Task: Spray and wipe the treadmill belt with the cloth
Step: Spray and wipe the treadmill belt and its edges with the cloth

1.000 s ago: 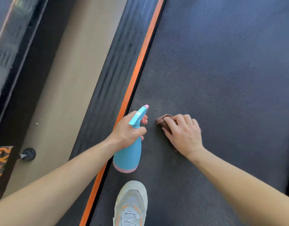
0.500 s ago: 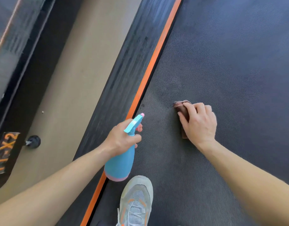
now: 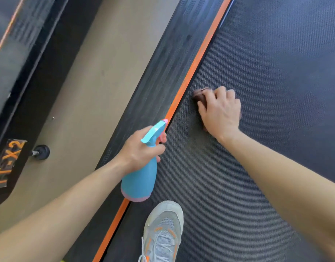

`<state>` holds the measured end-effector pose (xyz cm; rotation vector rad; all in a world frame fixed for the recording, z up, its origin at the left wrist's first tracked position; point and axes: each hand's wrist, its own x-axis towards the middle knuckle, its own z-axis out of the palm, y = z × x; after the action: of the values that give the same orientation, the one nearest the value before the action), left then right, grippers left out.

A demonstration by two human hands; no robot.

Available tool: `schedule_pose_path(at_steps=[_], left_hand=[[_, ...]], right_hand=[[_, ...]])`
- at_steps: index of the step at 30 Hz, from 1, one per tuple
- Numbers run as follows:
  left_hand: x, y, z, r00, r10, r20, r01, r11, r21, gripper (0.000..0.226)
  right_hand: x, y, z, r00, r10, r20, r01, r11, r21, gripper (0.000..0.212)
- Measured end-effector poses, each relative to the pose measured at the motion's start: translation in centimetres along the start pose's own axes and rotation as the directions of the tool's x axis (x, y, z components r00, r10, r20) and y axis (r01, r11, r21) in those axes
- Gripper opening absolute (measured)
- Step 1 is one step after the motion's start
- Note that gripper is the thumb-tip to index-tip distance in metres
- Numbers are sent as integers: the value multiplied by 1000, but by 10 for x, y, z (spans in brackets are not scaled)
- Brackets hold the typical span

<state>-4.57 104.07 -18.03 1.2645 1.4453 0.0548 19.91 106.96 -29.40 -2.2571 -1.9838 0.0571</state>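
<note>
Wiping in progress: within the last second the right hand (image 3: 220, 112) has drawn the cloth (image 3: 199, 93) in across the belt (image 3: 276, 82) to just beside the orange stripe (image 3: 191, 76), its grip curled down on the wadded brown fabric. The stroke has probably finished the strip nearest the stripe; the width far from it looks undone. The left hand (image 3: 139, 151) stays over the stripe, grip clamped round the neck of the bottle (image 3: 140, 178), which is smooth blue plastic with a pink base and nozzle. The belt is dark, finely dimpled rubber.
</note>
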Motion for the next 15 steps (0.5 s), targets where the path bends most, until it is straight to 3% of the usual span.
schedule_pose_path(at_steps=[5,7,15], left_hand=[[15,17,-7,1000,5,-26,-6,999,-45,45],[18,19,-8,999,-3,-33,0,997,-73,44],[21,20,-5,1000,9,-28,-10,1000,-20,28]], right_hand=[[-80,-24,6,922,-387,19,387,922,19,30],[-71,-19,9,889,-459,12,459,889,8,28],[21,-17,12,979,-183,-92,179,983,-49,28]])
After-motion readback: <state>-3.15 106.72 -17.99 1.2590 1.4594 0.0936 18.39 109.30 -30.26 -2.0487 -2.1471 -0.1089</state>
